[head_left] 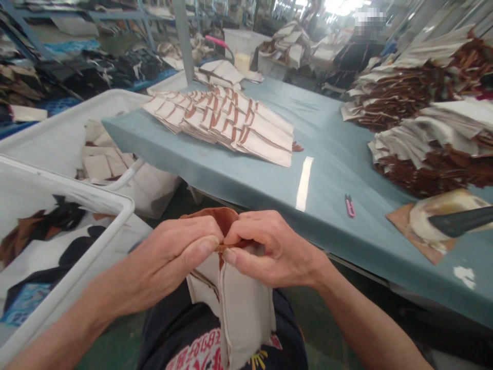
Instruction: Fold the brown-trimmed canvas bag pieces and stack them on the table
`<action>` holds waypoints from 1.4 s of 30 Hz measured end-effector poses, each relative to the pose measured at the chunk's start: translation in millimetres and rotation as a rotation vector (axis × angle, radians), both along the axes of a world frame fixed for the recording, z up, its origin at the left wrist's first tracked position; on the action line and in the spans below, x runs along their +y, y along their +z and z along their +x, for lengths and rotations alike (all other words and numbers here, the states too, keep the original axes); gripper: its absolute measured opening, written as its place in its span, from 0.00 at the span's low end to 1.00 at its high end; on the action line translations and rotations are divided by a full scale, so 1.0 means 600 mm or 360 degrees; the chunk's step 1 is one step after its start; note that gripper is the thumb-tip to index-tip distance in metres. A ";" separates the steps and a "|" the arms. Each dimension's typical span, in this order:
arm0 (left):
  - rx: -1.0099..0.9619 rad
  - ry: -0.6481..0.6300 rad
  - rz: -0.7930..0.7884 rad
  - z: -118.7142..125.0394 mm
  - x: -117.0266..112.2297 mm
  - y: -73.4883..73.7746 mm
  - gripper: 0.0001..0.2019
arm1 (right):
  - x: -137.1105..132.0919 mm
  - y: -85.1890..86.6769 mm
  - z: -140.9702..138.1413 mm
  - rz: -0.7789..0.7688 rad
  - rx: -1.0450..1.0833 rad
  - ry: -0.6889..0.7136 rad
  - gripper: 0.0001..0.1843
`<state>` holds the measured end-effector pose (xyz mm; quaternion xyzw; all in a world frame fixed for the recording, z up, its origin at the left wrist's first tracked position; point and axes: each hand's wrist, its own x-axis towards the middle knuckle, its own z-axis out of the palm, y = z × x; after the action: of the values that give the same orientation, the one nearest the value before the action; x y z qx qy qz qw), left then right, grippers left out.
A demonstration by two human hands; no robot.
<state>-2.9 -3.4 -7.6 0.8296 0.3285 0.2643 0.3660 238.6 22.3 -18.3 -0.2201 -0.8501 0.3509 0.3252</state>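
A cream and rust-brown sewn fabric piece (pixel 246 308) hangs down in front of my body, its brown upper edge pinched between both hands. My left hand (pixel 181 252) presses thumb against fingers on the left part of that edge. Close beside it, my right hand (pixel 265 246) grips the same edge between thumb and curled fingers. The fingertips of the two hands nearly meet at the middle seam. Behind the fingers, part of the brown side shows. The far ends of the piece are partly hidden by my hands.
On the blue-green table (pixel 262 185) lie overlapping cream pieces (pixel 231 118), a pale strip (pixel 305 183), pink thread snips (pixel 349 205) and a glue pot with a brush (pixel 431 221). Stacked pieces (pixel 431 144) stand right. White bins (pixel 127 205) flank the left. A person (pixel 356 54) is at the back.
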 end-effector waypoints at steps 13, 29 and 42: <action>-0.0004 -0.0010 -0.0325 0.026 0.006 0.009 0.20 | 0.026 0.007 0.022 -0.0146 -0.0046 0.0189 0.13; 0.0111 0.0491 0.0069 -0.034 -0.041 -0.018 0.26 | 0.029 -0.015 0.070 -0.0720 0.0033 0.0127 0.12; -0.0082 0.0035 -0.0107 -0.008 0.003 -0.003 0.07 | 0.013 0.033 0.023 -0.0362 0.0053 0.0226 0.07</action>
<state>-7.8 -1.7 -9.3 0.8062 0.3367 0.2783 0.3991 252.4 29.9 1.3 -0.1889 -0.8127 0.4709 0.2865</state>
